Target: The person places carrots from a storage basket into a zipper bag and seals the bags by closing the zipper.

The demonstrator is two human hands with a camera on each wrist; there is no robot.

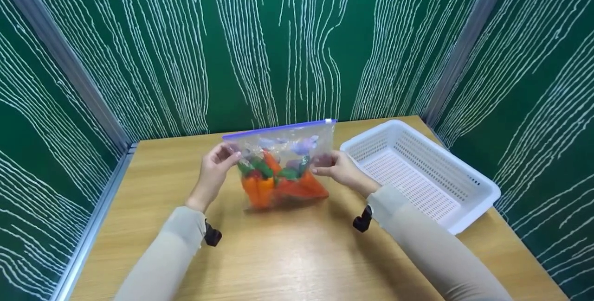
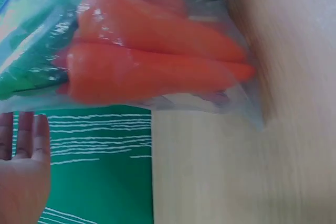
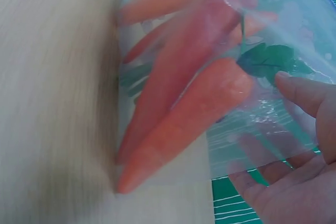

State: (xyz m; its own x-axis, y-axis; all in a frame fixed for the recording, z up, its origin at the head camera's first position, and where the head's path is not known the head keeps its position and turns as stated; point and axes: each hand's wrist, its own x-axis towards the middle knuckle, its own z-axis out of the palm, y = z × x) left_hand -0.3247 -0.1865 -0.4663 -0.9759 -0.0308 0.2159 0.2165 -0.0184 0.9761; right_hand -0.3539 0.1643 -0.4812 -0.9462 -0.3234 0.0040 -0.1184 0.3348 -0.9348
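A clear zip bag (image 1: 290,135) with a purple top strip (image 1: 274,129) and a white slider (image 1: 328,120) stands upright, its bottom close over the table. Orange carrots (image 3: 184,129) with green tops show through the plastic, and more carrots (image 2: 152,74) fill the other end. My left hand (image 1: 213,167) grips the bag's left side between thumb and fingers. On the right side, my right hand (image 1: 342,169) pinches the plastic, thumb in front and fingers behind, seen through the film in the right wrist view.
To the right stands a white perforated plastic basket (image 1: 410,185), with nothing seen inside. The wooden table (image 1: 287,259) is bordered by green panels (image 1: 241,60) with wavy white lines and grey metal posts (image 1: 468,32). Black wrist devices (image 1: 213,235) sit at both cuffs.
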